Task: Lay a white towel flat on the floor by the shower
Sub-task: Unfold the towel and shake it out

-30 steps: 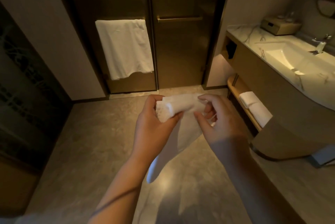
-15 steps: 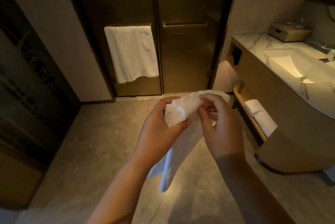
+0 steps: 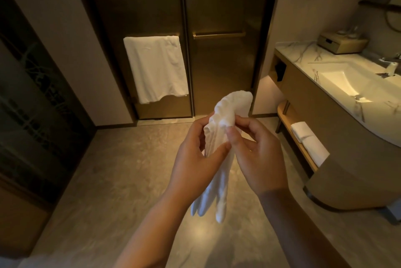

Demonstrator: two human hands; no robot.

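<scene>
A white towel [image 3: 227,111] is bunched up in front of me at chest height. My left hand [image 3: 195,159] pinches its left side and my right hand [image 3: 258,155] grips its right side near the top. A loose end of the cloth hangs down between my wrists, well above the grey stone floor [image 3: 121,170]. The glass shower doors [image 3: 223,68] stand straight ahead, shut.
Another white towel [image 3: 155,68] hangs on the left shower door's bar. At the right is a vanity with a sink [image 3: 351,85], and folded white towels [image 3: 308,139] lie on its low shelf. A dark patterned panel [image 3: 32,102] lines the left side.
The rolled towel has come loose and its free end now hangs lower. Both hands have shifted their grip on it, and the view has moved closer to the shower doors.
</scene>
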